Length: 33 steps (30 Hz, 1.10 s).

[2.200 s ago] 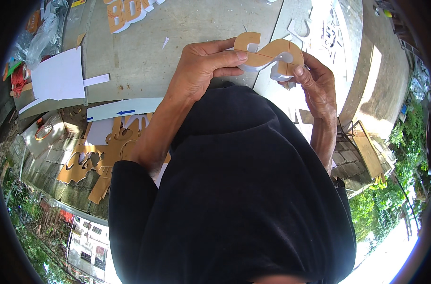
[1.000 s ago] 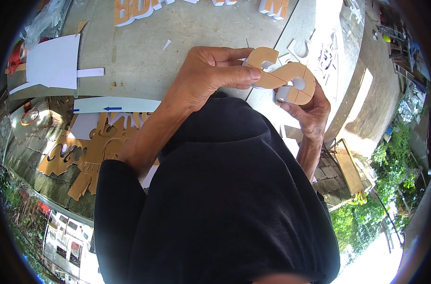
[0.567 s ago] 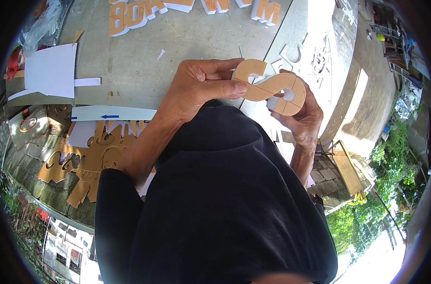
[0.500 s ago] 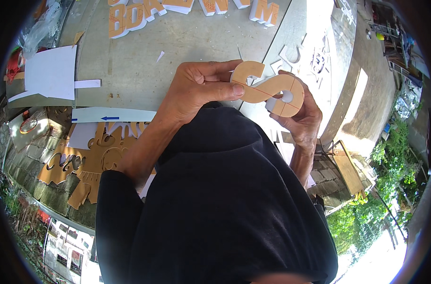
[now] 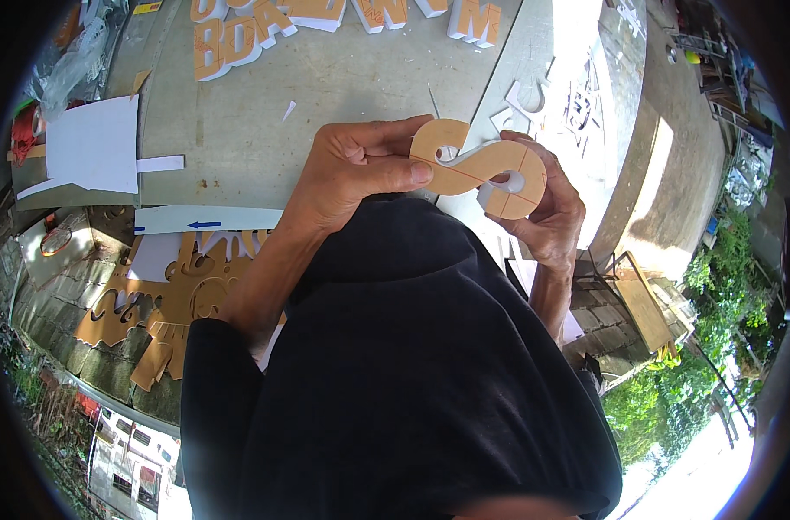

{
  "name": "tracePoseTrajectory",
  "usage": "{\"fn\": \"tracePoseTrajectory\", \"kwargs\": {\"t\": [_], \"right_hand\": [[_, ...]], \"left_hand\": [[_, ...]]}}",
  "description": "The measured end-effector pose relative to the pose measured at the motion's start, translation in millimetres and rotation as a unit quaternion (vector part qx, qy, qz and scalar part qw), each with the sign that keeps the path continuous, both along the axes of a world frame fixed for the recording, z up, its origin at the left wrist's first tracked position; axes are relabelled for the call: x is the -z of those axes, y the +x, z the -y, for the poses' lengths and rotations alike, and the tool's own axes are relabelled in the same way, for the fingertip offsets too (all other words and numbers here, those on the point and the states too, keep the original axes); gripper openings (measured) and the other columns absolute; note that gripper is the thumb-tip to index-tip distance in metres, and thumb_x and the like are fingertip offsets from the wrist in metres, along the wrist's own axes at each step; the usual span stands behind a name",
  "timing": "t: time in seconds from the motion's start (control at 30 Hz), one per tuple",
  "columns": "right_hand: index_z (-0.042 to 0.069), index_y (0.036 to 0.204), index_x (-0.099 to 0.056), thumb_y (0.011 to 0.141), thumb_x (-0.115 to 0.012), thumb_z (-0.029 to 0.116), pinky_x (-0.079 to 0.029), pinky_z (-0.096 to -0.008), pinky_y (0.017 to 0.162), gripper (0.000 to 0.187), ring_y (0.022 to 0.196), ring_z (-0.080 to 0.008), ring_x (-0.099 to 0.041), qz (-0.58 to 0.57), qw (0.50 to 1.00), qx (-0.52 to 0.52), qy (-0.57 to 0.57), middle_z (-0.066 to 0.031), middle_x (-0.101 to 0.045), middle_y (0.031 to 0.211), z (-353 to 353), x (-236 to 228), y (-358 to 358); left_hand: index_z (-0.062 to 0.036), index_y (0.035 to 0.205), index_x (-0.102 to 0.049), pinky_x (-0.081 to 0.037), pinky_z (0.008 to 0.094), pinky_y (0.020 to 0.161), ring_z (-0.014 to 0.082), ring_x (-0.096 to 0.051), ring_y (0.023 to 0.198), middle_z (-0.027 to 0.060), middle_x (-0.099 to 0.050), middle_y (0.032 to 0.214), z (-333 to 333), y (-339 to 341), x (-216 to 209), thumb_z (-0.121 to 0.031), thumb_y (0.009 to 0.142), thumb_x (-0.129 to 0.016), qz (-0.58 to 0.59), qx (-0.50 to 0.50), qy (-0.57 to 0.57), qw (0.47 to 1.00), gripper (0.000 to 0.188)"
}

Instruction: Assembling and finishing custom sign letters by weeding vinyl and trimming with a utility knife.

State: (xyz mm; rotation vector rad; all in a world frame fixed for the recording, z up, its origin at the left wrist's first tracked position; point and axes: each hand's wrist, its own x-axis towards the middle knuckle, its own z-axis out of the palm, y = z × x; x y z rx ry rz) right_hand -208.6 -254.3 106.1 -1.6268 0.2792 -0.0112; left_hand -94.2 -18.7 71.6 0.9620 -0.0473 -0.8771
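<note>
My left hand pinches one end of a thick cut-out letter between thumb and fingers. This letter curves in a double bend, with a brown face, thin red lines and white sides. My right hand grips its other end, the fingers partly hidden behind it. Both hands hold it raised over the near edge of the grey table, in front of my dark shirt. More cut-out letters of the same brown and white make stand at the far side of the table.
White offcuts lie to the right. At the left are a white sheet and clear plastic wrapping. Cut brown sheet remnants rest below the table's near left edge. A wooden bench stands at the lower right.
Both hands and the letter have shifted slightly left in view, and the letter is tilted a little, showing more of its white inner side. The grip looks the same.
</note>
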Motion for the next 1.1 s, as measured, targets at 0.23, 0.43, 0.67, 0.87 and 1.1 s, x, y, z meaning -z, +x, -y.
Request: {"fn": "tracePoseTrajectory", "kwargs": {"t": [0.23,0.43,0.67,0.87,1.1], "right_hand": [[-0.001,0.134,-0.058,0.062,-0.089,-0.002,-0.051,-0.0435,0.106,0.078,0.128,-0.0285,-0.057,0.007,1.000,0.005,0.016,-0.0205,-0.055,0.141,-1.9,2.3,-0.8],[-0.001,0.134,-0.058,0.064,-0.089,0.001,-0.051,-0.0443,0.106,0.076,0.128,-0.0304,-0.057,0.020,0.999,0.001,-0.039,-0.0222,-0.055,0.141,-6.9,-3.1,1.7],[0.000,0.132,-0.061,0.065,-0.087,0.001,-0.051,-0.0427,0.104,0.072,0.128,-0.0300,-0.057,0.017,0.996,0.006,-0.083,-0.0227,-0.057,0.138,-8.2,-4.6,3.3],[-0.001,0.131,-0.061,0.064,-0.087,0.001,-0.050,-0.0433,0.105,0.072,0.130,-0.0302,-0.055,0.003,0.997,0.012,-0.082,-0.0226,-0.059,0.136,-8.7,-3.8,2.6],[0.005,0.131,-0.063,0.062,-0.085,-0.002,-0.062,-0.0414,0.092,0.073,0.117,-0.0299,-0.065,0.065,0.989,-0.004,-0.133,-0.0194,-0.059,0.136,-9.8,-0.8,4.8]], "left_hand": [[0.0077,0.131,-0.060,-0.056,0.0357,0.095,0.0225,-0.071,0.104,0.0183,-0.072,0.115,-3.3,2.7,-0.8,-0.006,0.083,-0.074,0.022,0.028,0.013,0.999,0.052],[0.0076,0.131,-0.060,-0.055,0.0371,0.097,0.0239,-0.070,0.106,0.0187,-0.071,0.116,-4.8,6.4,-3.4,-0.005,0.081,-0.074,0.029,0.030,0.019,0.999,0.053],[0.0078,0.131,-0.060,-0.056,0.0380,0.096,0.0243,-0.070,0.106,0.0196,-0.071,0.116,-4.6,7.4,-5.6,-0.004,0.081,-0.074,0.023,0.034,0.021,0.999,0.054],[0.0077,0.132,-0.059,-0.056,0.0381,0.096,0.0249,-0.070,0.107,0.0196,-0.071,0.117,-4.8,7.8,-0.8,-0.001,0.081,-0.072,0.035,0.036,0.017,0.999,0.054],[0.0084,0.133,-0.057,-0.055,0.0389,0.098,0.0265,-0.069,0.110,0.0211,-0.069,0.121,-7.4,5.0,-4.6,0.005,0.078,-0.074,0.033,0.022,-0.023,0.999,0.058]]}}
